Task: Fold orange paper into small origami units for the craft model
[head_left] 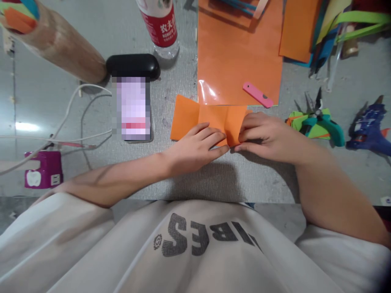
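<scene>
A creased orange paper strip (186,118) lies on the grey table, its left panel tilted up along a fold. My left hand (201,144) rests over the middle of the strip with its fingers spread and pressing on it. At the strip's right end, my right hand (262,136) has its fingers bent round the edge, the paper between thumb and fingers. Both hands' fingertips come close together near the lower edge. Just above the strip is a large orange sheet (238,61), and a pink cutter (258,95) lies on its lower right part.
A phone (134,110), black case (132,66) and bottle (161,28) stand left of the sheet. Further left are a cardboard tube (67,44), white cable and purple charger (45,169). Rightward lie green-handled pliers (328,124), a blue glue gun (369,126) and coloured paper (296,30).
</scene>
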`<action>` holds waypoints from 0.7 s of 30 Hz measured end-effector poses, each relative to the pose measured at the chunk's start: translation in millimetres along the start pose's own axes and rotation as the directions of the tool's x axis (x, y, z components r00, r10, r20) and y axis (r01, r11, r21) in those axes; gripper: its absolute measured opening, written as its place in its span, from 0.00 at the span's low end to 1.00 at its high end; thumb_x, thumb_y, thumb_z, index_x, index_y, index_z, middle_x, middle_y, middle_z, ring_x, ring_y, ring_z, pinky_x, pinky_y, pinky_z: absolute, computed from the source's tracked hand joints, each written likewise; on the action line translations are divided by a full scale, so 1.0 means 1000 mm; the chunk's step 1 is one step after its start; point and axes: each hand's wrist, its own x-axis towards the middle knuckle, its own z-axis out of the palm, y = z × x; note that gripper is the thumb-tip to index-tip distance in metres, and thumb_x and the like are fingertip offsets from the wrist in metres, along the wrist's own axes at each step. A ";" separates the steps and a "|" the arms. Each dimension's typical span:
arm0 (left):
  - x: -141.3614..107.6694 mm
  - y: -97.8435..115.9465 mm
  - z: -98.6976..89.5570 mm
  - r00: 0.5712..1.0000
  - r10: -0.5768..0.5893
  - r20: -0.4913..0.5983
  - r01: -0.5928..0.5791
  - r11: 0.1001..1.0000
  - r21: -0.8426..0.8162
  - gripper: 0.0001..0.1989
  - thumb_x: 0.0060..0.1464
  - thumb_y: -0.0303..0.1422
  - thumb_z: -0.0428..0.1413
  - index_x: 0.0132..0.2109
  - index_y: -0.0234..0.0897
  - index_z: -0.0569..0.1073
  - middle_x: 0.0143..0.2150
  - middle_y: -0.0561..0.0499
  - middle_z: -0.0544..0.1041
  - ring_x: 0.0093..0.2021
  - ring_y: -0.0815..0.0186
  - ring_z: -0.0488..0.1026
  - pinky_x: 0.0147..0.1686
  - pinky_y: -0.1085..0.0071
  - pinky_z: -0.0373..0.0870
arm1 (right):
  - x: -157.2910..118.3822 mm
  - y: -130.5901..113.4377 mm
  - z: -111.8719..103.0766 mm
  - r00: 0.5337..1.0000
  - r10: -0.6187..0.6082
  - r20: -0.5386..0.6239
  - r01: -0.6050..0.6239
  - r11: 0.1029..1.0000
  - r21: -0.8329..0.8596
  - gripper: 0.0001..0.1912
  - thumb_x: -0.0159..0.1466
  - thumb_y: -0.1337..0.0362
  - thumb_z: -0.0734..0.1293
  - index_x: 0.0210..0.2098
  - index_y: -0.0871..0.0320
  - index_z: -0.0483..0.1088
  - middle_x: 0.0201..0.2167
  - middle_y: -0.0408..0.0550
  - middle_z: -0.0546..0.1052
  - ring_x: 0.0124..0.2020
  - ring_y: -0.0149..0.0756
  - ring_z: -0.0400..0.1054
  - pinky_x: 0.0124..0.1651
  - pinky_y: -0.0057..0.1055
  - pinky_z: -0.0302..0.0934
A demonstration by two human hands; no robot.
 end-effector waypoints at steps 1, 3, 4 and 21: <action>0.000 0.000 0.000 1.000 -0.005 0.007 0.005 1.000 0.006 0.25 0.80 0.21 0.58 0.76 0.44 0.78 0.71 0.39 0.84 0.73 0.52 0.81 0.81 0.43 0.77 | 0.000 0.000 0.001 1.000 0.009 -0.004 -0.009 1.000 -0.016 0.12 0.80 0.55 0.76 0.39 0.48 0.86 0.44 0.50 0.89 0.50 0.53 0.82 0.57 0.52 0.69; 0.001 0.001 -0.001 1.000 -0.011 0.015 0.011 1.000 0.018 0.25 0.80 0.21 0.57 0.76 0.45 0.78 0.69 0.40 0.85 0.70 0.53 0.82 0.80 0.44 0.78 | 0.000 -0.001 0.003 0.999 0.035 -0.018 -0.036 0.998 -0.056 0.12 0.80 0.54 0.75 0.40 0.48 0.85 0.43 0.50 0.88 0.50 0.54 0.81 0.58 0.52 0.68; 0.001 0.002 -0.002 1.000 -0.014 0.019 0.014 1.000 0.019 0.26 0.79 0.21 0.57 0.76 0.45 0.78 0.67 0.40 0.85 0.68 0.53 0.82 0.79 0.45 0.78 | 0.000 -0.001 0.004 0.999 0.049 -0.024 -0.051 0.996 -0.078 0.12 0.81 0.54 0.75 0.41 0.48 0.85 0.42 0.51 0.88 0.50 0.54 0.81 0.58 0.53 0.67; 0.001 0.024 -0.016 0.993 -0.100 0.070 0.085 0.977 0.194 0.29 0.77 0.21 0.56 0.79 0.42 0.74 0.71 0.36 0.85 0.70 0.47 0.79 0.55 0.54 0.76 | 0.005 0.004 0.035 0.973 0.115 -0.201 -0.164 0.955 -0.247 0.22 0.84 0.45 0.66 0.50 0.54 0.84 0.35 0.52 0.82 0.41 0.52 0.75 0.57 0.52 0.64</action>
